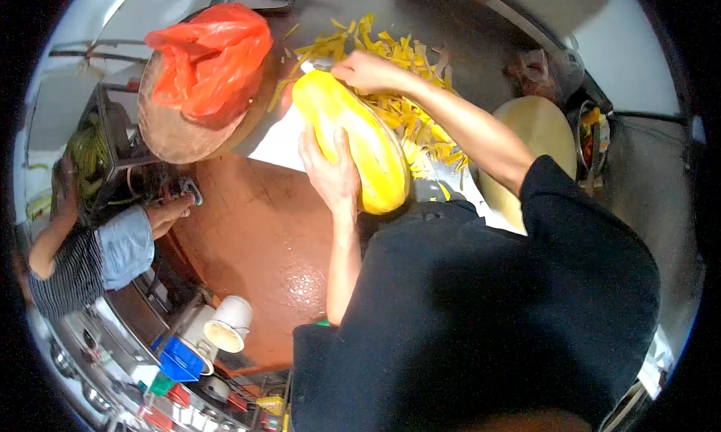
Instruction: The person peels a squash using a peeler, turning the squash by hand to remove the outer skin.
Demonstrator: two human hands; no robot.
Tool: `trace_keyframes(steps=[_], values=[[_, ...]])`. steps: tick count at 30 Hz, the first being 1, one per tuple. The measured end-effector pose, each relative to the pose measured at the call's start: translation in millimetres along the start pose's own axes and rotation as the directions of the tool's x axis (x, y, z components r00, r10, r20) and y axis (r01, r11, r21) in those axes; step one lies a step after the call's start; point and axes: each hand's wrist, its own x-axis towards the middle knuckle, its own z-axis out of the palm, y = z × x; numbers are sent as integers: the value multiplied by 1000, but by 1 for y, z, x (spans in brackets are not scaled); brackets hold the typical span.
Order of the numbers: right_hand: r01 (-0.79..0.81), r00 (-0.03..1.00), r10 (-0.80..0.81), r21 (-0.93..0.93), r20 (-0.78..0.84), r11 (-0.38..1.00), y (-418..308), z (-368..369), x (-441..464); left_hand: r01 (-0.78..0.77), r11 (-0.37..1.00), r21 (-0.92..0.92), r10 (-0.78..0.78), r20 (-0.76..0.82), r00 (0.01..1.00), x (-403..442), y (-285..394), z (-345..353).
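Observation:
A large, long yellow fruit or vegetable (357,143) lies slantwise in front of me. My left hand (330,169) presses against its near left side, with thumb and fingers spread along the surface. At its far end is my right hand (368,72), with its fingers curled closed; what they hold, if anything, is too hidden to name. Yellow peel strips (420,117) are heaped behind and to the right of the fruit. White sheet-like material (282,143) shows beneath it.
A red plastic bag (214,60) sits on a round wooden board (180,139) at the left. Another round board (537,132) stands at the right. Another person (75,267) is at the far left. White buckets (228,324) stand on the lower-left floor.

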Motion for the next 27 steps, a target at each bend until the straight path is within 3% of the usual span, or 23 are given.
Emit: trace_keyframes(steps=[1,2,3,5,6,7,8,10,13,15,18,19,20,22,23,25,27], values=[[99,995,-99,103,-6,990,4,-2,-12,15,1000,-9,-15,4,1000,0,0,-1],[155,969,-159,34,189,987,17,-19,-35,31,999,-18,-31,3,1000,-2,0,-1],[-21,933,-4,65,359,998,4,-41,-67,49,998,-28,-49,-5,999,-1,1,1],[-126,843,149,-80,517,989,0,-82,-78,56,998,-33,-56,5,998,-1,4,1],[-27,951,25,0,308,1000,13,-76,-66,51,998,-31,-50,18,999,-1,7,2],[37,980,-21,-80,197,996,27,-69,-40,60,998,-22,-59,31,998,-3,12,2],[112,993,-114,64,31,992,28,-56,-19,61,998,-12,-61,37,997,-4,18,2],[50,998,-42,194,-42,980,50,-7,32,45,998,-36,-42,60,997,-2,21,4],[-6,995,42,378,-86,926,31,30,-20,45,991,-130,-30,113,993,1,0,6],[99,974,-166,374,151,922,52,8,-73,67,983,-172,-52,91,994,0,-7,5],[-6,944,-27,101,328,995,54,-36,-77,98,960,-262,-74,101,992,-1,-1,10],[62,984,-89,171,153,983,51,-33,-56,113,954,-277,-84,114,990,-3,3,8],[-10,999,-2,218,52,976,46,-27,-33,104,962,-253,-72,135,988,-3,0,5],[148,977,-90,316,-193,937,54,28,32,76,971,-226,-40,163,986,3,-8,5],[-128,992,120,375,46,918,23,-2,13,77,975,-210,-43,164,986,4,-6,7],[-24,996,59,408,-72,913,11,3,-26,86,980,-182,-54,172,984,4,-2,8],[96,987,-131,300,97,949,26,-6,-68,67,985,-160,-40,168,985,5,-4,6]])
